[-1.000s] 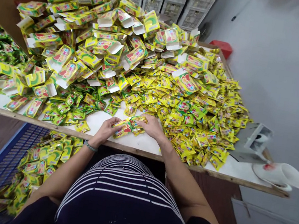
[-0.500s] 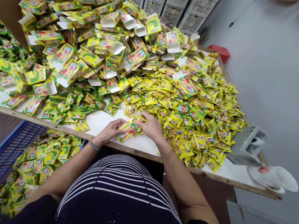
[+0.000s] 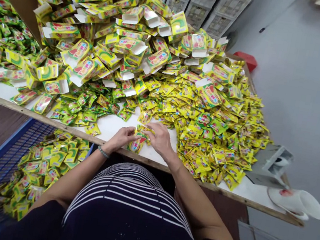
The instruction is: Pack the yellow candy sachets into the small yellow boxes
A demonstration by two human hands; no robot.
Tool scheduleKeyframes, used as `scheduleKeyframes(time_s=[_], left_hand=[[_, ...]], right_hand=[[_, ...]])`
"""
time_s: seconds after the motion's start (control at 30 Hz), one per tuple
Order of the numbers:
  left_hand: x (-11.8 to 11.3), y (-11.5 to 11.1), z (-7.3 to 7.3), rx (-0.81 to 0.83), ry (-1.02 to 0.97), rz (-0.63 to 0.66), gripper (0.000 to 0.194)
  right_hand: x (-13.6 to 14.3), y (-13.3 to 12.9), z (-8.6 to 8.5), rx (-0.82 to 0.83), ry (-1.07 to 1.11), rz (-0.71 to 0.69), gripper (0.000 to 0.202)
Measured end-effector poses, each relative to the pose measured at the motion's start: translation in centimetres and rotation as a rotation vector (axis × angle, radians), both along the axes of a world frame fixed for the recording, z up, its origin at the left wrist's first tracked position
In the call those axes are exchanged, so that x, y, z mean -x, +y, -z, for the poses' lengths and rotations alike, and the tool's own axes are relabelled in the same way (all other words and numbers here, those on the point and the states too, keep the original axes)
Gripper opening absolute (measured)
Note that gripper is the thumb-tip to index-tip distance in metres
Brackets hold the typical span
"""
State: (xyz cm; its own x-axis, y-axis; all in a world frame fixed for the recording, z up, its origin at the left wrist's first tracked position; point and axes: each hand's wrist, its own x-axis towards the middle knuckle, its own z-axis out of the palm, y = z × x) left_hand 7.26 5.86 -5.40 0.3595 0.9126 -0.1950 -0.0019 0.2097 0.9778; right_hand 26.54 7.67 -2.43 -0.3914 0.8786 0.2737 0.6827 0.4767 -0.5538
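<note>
At the table's front edge, a small yellow box stands between my two hands, its printed front facing me. My left hand is closed on the box's left upper side. My right hand has its fingers pressed together at the box's top right. Whether a small packet is also between those fingers cannot be made out. Just beyond my hands lies a loose yellow packet. The heap of yellow packets spreads to the right, and green packets lie to the left.
Open yellow boxes are piled at the back. A blue crate with filled boxes stands below the table's left front. On the right are a grey tape dispenser and a white cup. White crates stand behind.
The view has shifted slightly. The box has turned from tilted to more upright, and my right hand's fingers have come down nearer its top.
</note>
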Motion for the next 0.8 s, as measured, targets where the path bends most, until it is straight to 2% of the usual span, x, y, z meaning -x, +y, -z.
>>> scheduleKeyframes(time_s=[0.17,0.37,0.5,0.63,0.7,0.8], left_hand=[[1.0,0.0,-0.2,-0.075,0.092,0.025,0.037],[0.6,-0.3,0.9,-0.098,-0.029,0.059,0.042],[0.5,-0.5,1.8,-0.081,-0.007,-0.015,0.055],[0.6,-0.8,1.9,-0.073,0.063,-0.077,0.061],[0.6,-1.0,1.8,-0.083,0.066,-0.081,0.059],[0.6,-1.2,1.6,-0.114,0.080,-0.085,0.056]], right_hand=[[0.8,0.6,-0.4,0.027,-0.070,-0.157,0.019],[1.3,0.2,0.1,0.001,-0.063,-0.093,0.021],[1.8,-0.2,1.1,0.096,-0.163,-0.152,0.028],[1.8,-0.3,1.6,0.167,-0.233,-0.187,0.029],[1.7,-0.6,1.5,0.154,-0.190,-0.161,0.024],[1.7,-1.3,1.5,0.051,-0.086,-0.008,0.015]])
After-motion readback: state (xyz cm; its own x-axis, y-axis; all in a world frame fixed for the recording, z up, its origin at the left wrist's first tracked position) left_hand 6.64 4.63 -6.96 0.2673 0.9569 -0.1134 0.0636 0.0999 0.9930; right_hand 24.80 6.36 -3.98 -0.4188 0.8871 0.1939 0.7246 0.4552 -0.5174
